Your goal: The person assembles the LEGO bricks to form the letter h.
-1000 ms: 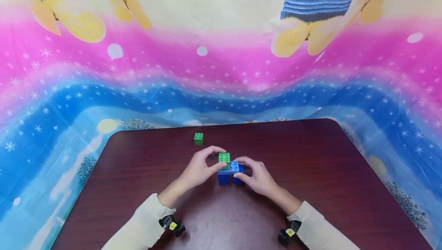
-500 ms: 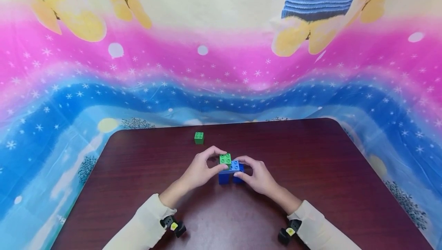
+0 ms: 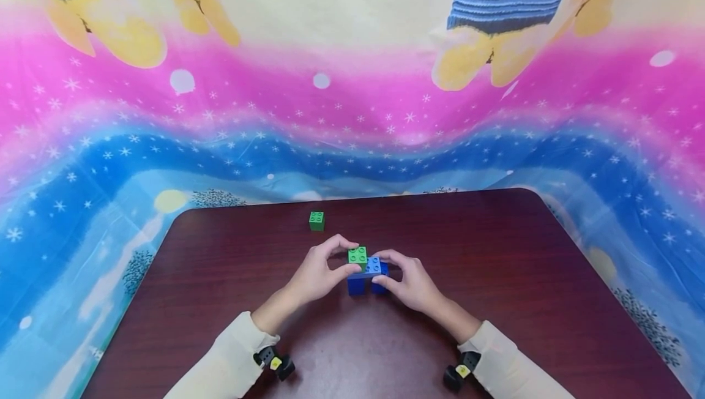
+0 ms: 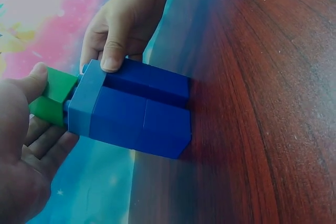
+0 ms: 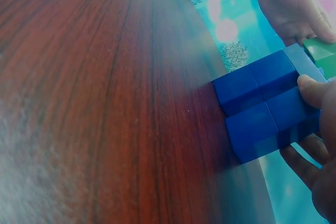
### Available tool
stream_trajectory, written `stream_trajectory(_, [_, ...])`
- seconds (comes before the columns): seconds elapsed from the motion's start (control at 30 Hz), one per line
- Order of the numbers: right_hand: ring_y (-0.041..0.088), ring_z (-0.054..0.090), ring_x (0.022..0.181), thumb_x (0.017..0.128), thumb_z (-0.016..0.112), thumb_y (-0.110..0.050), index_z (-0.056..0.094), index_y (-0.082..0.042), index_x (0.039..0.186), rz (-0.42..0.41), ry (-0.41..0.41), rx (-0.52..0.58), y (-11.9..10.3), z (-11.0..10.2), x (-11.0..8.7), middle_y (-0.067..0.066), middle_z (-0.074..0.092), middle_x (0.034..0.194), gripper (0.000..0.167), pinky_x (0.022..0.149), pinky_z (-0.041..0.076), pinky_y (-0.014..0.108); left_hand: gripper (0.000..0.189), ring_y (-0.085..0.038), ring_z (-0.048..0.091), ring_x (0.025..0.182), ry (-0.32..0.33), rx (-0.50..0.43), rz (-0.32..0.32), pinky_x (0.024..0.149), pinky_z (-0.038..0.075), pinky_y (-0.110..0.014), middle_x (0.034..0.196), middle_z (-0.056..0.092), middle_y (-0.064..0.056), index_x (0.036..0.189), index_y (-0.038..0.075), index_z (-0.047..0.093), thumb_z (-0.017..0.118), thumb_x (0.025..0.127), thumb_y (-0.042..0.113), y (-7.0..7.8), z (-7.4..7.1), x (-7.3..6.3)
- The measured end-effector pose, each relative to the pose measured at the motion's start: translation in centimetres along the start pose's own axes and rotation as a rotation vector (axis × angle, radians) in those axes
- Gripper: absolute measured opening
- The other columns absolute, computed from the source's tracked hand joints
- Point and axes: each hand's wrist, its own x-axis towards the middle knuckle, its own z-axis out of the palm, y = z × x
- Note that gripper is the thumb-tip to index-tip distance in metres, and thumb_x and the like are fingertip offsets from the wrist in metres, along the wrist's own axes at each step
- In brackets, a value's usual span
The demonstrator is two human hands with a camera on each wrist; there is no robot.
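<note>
Head | left fingers (image 3: 337,242) pinch green block (image 3: 357,257) over blue stack (image 3: 368,275) | right fingers (image 3: 388,281) grip blue stack | 1 farther green block (image 3: 316,221)

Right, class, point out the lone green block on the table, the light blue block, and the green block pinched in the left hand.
Lone green block (image 3: 316,224): head view, upper front face.
Light blue block (image 4: 85,102): left wrist view, its long side.
Held green block (image 3: 357,257): head view, studded top.
</note>
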Motion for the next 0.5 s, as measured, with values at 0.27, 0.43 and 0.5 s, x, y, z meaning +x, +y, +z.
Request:
stream_trajectory(0.27, [0.016,0.071,0.103,0.092,0.077,-0.016,0.063,-0.011,0.127,0.0,-0.004,0.013,-0.14,0.1,0.07,0.004,0.072,0.118,0.038,0.09,0.058,0.042,0.028,-0.03,0.069,0.109,0.0,-0.022,0.016,0.092,0.054,-0.054,0.124,0.069,-0.01,0.116,0.01,0.062,0.077,0.092,0.015,-0.28,-0.28,-0.25])
stream_trajectory(0.43, [0.015,0.071,0.103,0.092,0.077,-0.017,0.063,-0.013,0.127,0.006,-0.003,0.015,-0.07,0.13,0.02,0.003,0.072,0.118,0.038,0.09,0.058,0.042,0.029,-0.031,0.069,0.11,0.001,-0.027,-0.004,0.092,0.055,-0.048,0.126,0.069,-0.01,0.115,0.011,0.062,0.078,0.091,0.014,-0.36,-0.47,-0.43])
stream_trajectory(0.5, [0.015,0.071,0.103,0.092,0.077,-0.017,0.063,-0.013,0.127,0.005,0.0,0.015,-0.04,0.13,-0.03,0.003,0.072,0.118,0.038,0.09,0.058,0.041,0.029,-0.03,0.069,0.111,-0.002,-0.03,-0.015,0.093,0.056,-0.046,0.126,0.069,-0.01,0.115,0.012,0.062,0.078,0.091,0.015,-0.35,-0.46,-0.43])
